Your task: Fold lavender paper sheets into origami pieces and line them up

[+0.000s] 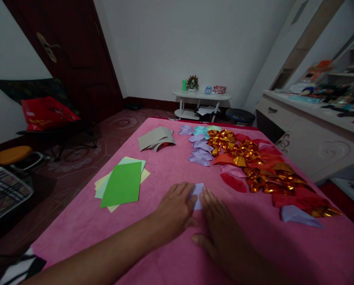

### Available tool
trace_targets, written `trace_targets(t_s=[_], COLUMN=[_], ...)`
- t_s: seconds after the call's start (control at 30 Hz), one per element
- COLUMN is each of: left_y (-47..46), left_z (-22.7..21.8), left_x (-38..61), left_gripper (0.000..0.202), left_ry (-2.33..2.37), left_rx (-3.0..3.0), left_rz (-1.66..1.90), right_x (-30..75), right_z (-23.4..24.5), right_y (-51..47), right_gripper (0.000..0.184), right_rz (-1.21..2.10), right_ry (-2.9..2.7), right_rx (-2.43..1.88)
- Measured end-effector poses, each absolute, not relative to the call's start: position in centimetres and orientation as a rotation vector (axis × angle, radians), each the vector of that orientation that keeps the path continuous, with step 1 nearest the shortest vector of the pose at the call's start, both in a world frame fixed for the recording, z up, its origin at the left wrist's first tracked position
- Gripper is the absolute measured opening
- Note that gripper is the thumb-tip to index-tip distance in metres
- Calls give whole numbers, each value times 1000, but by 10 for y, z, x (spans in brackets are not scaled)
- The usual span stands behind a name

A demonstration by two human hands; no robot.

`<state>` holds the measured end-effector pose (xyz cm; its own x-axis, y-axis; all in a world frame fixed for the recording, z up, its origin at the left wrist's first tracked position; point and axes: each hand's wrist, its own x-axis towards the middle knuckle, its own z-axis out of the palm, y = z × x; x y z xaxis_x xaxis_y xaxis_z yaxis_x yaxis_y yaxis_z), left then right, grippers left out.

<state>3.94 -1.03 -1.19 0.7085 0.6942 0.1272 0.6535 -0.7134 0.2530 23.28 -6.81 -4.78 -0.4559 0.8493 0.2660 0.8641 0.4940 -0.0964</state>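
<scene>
A small folded piece of lilac paper point(198, 200) lies on the pink tablecloth, partly covered by both hands. Curled over its left side, my left hand point(176, 208) grips the paper with fingers and thumb. My right hand point(222, 221) rests on the paper's right edge, fingers stretched out flat and thumb apart. To the left is a fanned stack of sheets with a green sheet point(122, 184) on top. Beyond it sits a pile of grey sheets point(156, 138), slightly curled. Folded lilac paper pieces point(200, 154) stand in a column ahead of my hands.
Many folded gold foil pieces point(255, 178) and red paper pieces point(233, 183) spread over the table's right side. A lone lilac piece point(300, 216) lies near the right edge. A small white table point(202, 95) stands by the wall, a chair with a red bag point(48, 113) at left.
</scene>
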Motion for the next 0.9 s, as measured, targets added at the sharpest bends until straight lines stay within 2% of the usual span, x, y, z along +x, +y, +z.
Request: trace_targets(t_s=[0.03, 0.13, 0.33, 0.43, 0.53, 0.6, 0.77, 0.83, 0.9], left_y=[-17, -29, -27, -25, -26, -26, -20, -17, -15], left_z=[-14, -22, -23, -17, -10, -6, -4, -5, -7], left_x=[44, 40, -8, -10, 5, 18, 30, 28, 25], left_gripper=[68, 70, 69, 62, 38, 29, 40, 40, 36], left_ry=[1004, 996, 1301, 1385, 1410, 1364, 1336, 1357, 1337], left_rx=[2758, 2762, 2789, 2803, 2812, 2861, 2895, 2893, 2920], left_rz=[279, 170, 127, 246, 427, 515, 625, 699, 799], right_x=[231, 230, 232, 227, 219, 215, 213, 214, 216], right_z=[-48, -48, -47, -47, -44, -40, -24, -18, -17], right_y=[-67, -68, -65, -55, -43, -37, -31, -33, -36], right_gripper=[82, 82, 66, 51, 38, 34, 29, 25, 29], right_rz=[-99, -184, -251, -272, -218, -116, 90, 157, 178], right_ry=[-2468, -2470, -2431, -2360, -2315, -2321, -2271, -2261, -2253], right_rx=[-1438, -1408, -1388, -1385, -1370, -1366, -1429, -1428, -1411])
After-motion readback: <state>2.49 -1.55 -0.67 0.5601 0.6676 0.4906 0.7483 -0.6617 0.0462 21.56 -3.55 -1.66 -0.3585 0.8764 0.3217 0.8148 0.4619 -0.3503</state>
